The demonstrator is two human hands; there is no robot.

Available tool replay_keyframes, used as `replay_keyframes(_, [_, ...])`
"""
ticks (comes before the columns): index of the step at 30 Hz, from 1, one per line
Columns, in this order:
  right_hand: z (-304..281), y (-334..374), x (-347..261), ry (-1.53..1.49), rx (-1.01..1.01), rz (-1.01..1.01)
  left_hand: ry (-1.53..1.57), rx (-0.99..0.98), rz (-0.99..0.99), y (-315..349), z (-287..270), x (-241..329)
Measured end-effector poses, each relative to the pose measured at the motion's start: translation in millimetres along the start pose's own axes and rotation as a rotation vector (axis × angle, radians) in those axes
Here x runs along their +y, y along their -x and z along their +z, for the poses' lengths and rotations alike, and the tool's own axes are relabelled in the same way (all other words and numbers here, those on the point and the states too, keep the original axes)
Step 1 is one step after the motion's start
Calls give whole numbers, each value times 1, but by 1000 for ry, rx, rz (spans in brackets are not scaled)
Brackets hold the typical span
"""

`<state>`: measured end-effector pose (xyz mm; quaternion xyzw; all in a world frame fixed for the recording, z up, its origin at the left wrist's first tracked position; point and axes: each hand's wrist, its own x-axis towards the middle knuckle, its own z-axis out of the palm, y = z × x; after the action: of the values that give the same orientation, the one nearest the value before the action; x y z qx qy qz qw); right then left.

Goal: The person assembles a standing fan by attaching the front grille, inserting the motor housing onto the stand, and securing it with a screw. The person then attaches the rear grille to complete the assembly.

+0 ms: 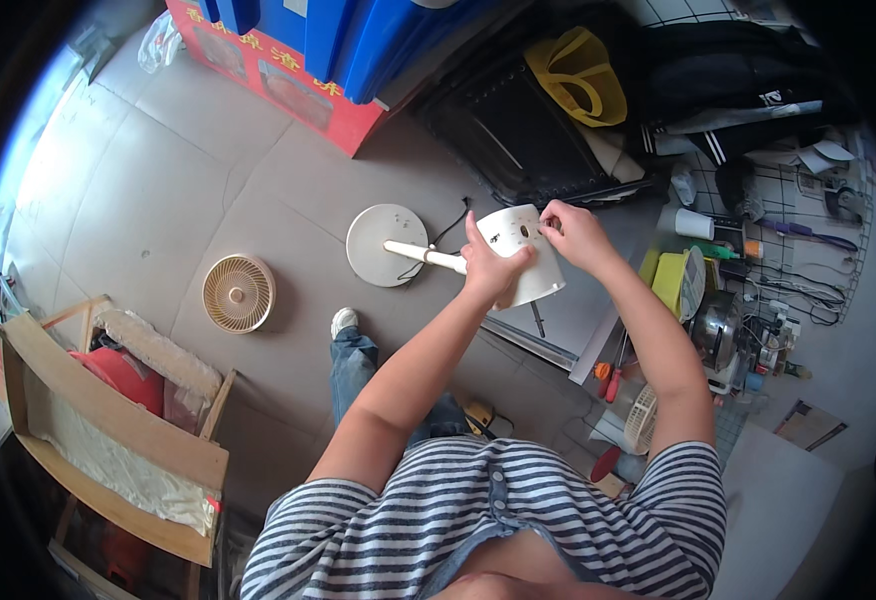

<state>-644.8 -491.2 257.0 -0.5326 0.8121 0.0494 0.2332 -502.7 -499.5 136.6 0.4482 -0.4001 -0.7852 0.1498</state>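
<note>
The left hand (496,268) is wrapped around the white fan housing (544,266), atop its pole (443,260) above the floor; the right hand (575,238) bunches its fingertips against it, any grip unclear.

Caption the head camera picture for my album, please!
Left hand grips a white housing, right hand at its edge, beige grille on the floor.
</note>
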Motion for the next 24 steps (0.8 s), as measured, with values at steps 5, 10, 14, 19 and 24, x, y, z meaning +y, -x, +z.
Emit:
replay_keyframes(5, [-6,7,2,26,54,-252,46,-17,34,-4,0,-8])
replay_keyframes(10, [-5,0,4,-148,72,75,14,16,26,-5,3,-8])
replay_keyframes(14, [5,1,3,130,16,54,-93,95,76,-4,4,-7])
replay_keyframes(19, [2,4,4,-44,99,-14,-20,89,90,-3,-1,-9])
replay_keyframes(24, [8,-5,-5,35,17,155,-34,93,98,-1,0,-9])
